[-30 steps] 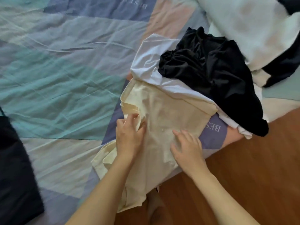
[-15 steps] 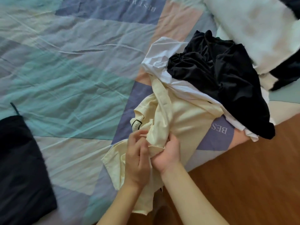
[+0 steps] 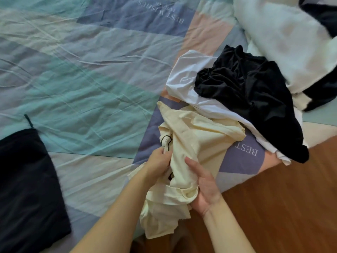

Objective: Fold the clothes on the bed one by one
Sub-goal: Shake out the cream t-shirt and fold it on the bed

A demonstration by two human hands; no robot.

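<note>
A pale yellow garment [image 3: 197,136] lies bunched at the bed's near edge, its lower part hanging off toward the floor. My left hand [image 3: 158,165] grips its cloth near the neck label. My right hand [image 3: 204,187] holds the bunched fabric from the right, palm up with fingers curled under a fold. Behind it, a white garment [image 3: 184,79] lies under a crumpled black garment [image 3: 255,95]. A folded dark garment [image 3: 27,189] lies flat at the left on the bed [image 3: 82,79].
The bed's patchwork sheet in teal, blue and peach spreads wide to the left and back. A white and black duvet or pillow heap [image 3: 284,33] sits at the back right. Wooden floor [image 3: 282,198] runs along the right of the bed's edge.
The yellow garment went from lying spread flat to gathered up between both hands. My right hand turned palm up under it, and the view shifted, showing more of the dark garment at left.
</note>
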